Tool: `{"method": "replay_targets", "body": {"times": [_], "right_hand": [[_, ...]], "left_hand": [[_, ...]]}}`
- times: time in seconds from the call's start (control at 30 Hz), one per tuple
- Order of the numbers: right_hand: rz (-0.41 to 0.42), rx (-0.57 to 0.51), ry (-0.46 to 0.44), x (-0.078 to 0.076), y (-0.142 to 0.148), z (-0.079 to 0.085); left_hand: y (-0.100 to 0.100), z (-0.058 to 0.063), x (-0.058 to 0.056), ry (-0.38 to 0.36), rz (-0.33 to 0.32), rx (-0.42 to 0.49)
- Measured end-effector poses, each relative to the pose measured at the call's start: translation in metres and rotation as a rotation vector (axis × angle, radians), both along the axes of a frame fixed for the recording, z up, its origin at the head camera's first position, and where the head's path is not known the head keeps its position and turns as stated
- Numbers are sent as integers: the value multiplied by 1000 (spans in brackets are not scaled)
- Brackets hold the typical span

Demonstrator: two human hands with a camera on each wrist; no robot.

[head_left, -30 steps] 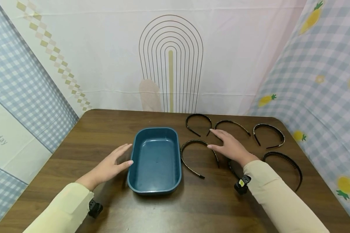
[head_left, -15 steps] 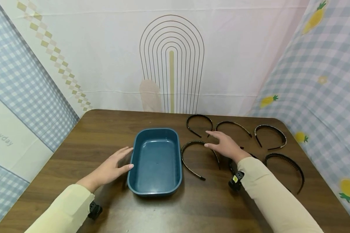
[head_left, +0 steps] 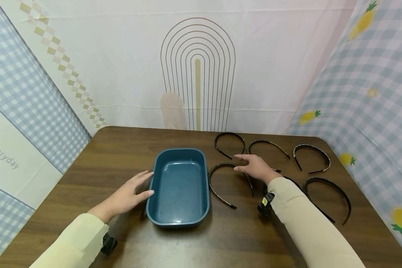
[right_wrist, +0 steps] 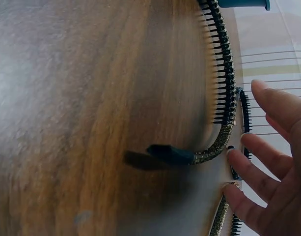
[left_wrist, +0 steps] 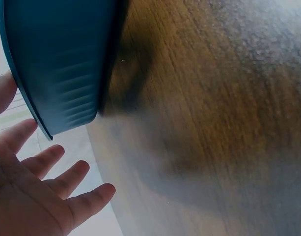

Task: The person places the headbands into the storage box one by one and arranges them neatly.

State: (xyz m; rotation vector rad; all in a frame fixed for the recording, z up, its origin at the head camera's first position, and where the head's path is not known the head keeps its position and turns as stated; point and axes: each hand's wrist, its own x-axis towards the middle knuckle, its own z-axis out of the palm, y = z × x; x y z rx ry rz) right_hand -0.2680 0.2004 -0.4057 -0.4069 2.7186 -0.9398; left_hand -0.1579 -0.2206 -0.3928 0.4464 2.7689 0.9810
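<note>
Headbands (head_left: pixel 223 165) right of the bin (head_left: pixel 179 182)

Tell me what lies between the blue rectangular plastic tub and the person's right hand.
In the head view, a black, curved, toothed headband with gold trim lies there on the brown wood-grain table; the right hand partly overlaps it.

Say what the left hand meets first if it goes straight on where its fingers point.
Probably the left rim of the blue bin; the left hand is just at that edge, though whether they touch is hard to tell.
</note>
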Motion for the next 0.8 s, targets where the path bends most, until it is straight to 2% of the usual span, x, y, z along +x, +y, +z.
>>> {"method": "replay_targets", "body": {"times": [0.43, 0.8], "right_hand": [[12, -9, -53, -9, -4, -5], [46, 27, -6, -15, -14, -9]], "left_hand": [[1, 1, 1, -3, -11, 26], [-1, 0, 1, 8, -10, 34]]}}
